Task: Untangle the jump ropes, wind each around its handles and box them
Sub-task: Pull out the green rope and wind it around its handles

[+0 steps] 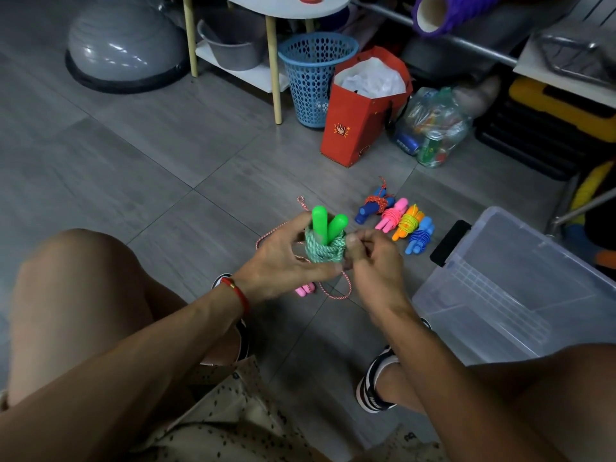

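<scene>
My left hand grips a green jump rope, its two green handles upright and its cord wound thickly around them. My right hand pinches the cord at the right side of that winding. On the floor beyond lie several wound ropes in a row: blue handles with red cord, pink, orange with yellow cord, and blue. A loose pink-and-white rope with pink handles lies on the floor under my hands. The clear plastic box stands at the right.
A black phone leans at the box's left edge. Farther back stand a red paper bag, a blue mesh basket, a bag of bottles and a white side table's legs. My knees and sandalled feet frame the floor space.
</scene>
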`<state>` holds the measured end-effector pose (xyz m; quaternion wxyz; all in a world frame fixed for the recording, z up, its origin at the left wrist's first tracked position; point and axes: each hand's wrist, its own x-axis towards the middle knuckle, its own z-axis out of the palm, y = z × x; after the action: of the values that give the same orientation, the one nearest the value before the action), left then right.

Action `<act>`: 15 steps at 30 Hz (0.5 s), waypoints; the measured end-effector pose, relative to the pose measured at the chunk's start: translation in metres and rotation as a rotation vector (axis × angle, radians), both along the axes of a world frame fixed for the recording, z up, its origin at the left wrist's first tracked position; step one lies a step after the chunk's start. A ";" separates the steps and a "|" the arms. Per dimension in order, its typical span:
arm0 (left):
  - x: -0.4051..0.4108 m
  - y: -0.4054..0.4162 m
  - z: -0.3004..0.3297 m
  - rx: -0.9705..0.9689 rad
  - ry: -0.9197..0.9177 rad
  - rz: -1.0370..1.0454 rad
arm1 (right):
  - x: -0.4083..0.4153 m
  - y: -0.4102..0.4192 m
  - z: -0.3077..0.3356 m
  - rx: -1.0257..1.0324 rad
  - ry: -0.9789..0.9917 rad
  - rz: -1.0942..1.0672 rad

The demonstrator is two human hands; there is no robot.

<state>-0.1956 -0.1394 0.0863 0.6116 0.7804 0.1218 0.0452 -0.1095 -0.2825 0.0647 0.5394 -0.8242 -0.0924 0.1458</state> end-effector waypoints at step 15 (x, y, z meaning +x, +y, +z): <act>0.014 0.014 -0.009 0.338 0.092 -0.119 | 0.001 -0.006 0.022 -0.323 0.190 0.609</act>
<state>-0.1821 -0.1256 0.0777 0.4671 0.8792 0.0940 -0.0072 -0.1088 -0.2887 0.0871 0.3400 -0.8161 -0.2590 0.3889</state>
